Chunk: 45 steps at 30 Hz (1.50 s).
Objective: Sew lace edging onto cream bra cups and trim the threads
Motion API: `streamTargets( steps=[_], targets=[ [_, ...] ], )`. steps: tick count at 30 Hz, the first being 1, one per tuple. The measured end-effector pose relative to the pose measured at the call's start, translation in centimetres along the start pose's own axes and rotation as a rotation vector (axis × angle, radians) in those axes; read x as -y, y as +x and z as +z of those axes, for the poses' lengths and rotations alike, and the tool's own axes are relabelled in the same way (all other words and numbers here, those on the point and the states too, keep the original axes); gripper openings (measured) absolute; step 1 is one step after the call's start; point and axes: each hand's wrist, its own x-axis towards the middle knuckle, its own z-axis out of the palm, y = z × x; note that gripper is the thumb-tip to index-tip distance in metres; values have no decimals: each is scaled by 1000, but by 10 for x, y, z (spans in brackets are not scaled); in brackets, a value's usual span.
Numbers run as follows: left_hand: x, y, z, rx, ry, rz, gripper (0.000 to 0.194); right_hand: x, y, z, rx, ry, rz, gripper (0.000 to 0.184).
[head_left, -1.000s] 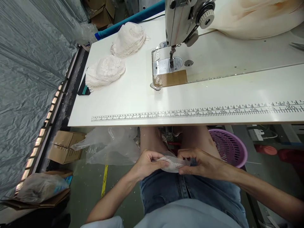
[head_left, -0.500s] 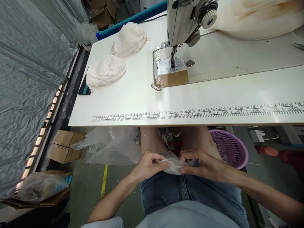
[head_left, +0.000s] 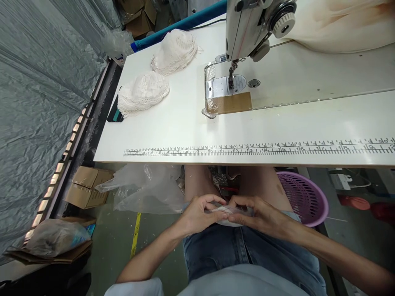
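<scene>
Over my lap, both hands pinch a small piece of white lace fabric (head_left: 230, 223), thin and partly see-through. My left hand (head_left: 199, 216) is closed on its left side, thumb toward me. On the right side, the thumb and fingers of my right hand (head_left: 259, 216) grip it too. The fingertips of the two hands nearly meet, and they hide much of the fabric. Up on the table, two piles of white lace pieces, a nearer pile (head_left: 143, 93) and a farther pile (head_left: 175, 51), lie to the left of the sewing machine (head_left: 243, 37).
The white table (head_left: 173, 131) has a printed ruler (head_left: 265, 150) along its front edge. Cream cloth (head_left: 345, 24) lies behind the machine bed. Below are a clear plastic bag (head_left: 148, 191), a purple basket (head_left: 319, 201) and a cardboard box (head_left: 89, 187).
My hands have come closer together, the right one moving left, so less of the lace fabric shows between them. The whole view has shifted slightly; the piles stay put on the table.
</scene>
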Motion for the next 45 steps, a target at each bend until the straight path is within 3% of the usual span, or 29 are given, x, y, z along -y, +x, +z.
streamTargets(
  steps=[3,12,19,23,27,32,34,36,37,40,41,43,45],
  targets=[
    [2,0,-1,8,-2,3,47,1,2,3,-52,44,-1,41],
    [0,-2,3,-18,-123,-21,37,-5,0,1,-77,37,34,36],
    [-7,-3,5,-12,-130,-6,34,-4,-4,-1,-54,81,41,38],
    [-6,-2,3,-20,-29,46,32,-6,-2,-2,-15,40,-3,35],
    [-3,-5,2,-86,236,232,27,-10,1,-2,-84,-224,-158,30],
    [-6,-22,13,-369,767,666,25,-9,4,0,-251,-626,-471,20],
    [-12,-32,18,-321,804,756,22,-8,4,1,-272,-602,-562,19],
    [-20,-40,17,-220,675,812,18,-7,4,1,-270,-512,-646,18],
    [-23,-42,15,-224,607,825,18,-7,4,1,-267,-465,-685,18],
    [-30,-35,0,-342,560,755,32,-5,5,0,-232,-339,-759,18],
    [-31,-29,-5,-312,571,688,42,-4,5,-1,-208,-301,-770,18],
    [-31,-17,-14,-138,526,526,62,-3,5,-4,-155,-236,-768,21],
    [-30,-7,-18,8,481,412,60,-2,3,-8,-104,-187,-723,22]
  ],
)
